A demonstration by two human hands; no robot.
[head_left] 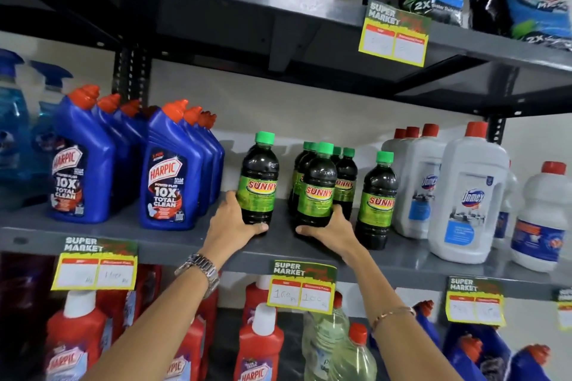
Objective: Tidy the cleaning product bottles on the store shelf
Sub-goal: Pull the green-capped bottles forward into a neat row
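Sunny bottles being aligned: left hand point(230, 223) grips one bottle point(258, 179), right hand point(328, 227) another point(315, 187); next, close the gap on the shelf point(123, 233).

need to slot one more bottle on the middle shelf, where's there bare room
Bare shelf shows between the Sunny bottle in the left hand and the one in the right hand, and between the blue Harpic bottles and the left Sunny bottle. It is crowded rightwards, toward the white Domex bottles.
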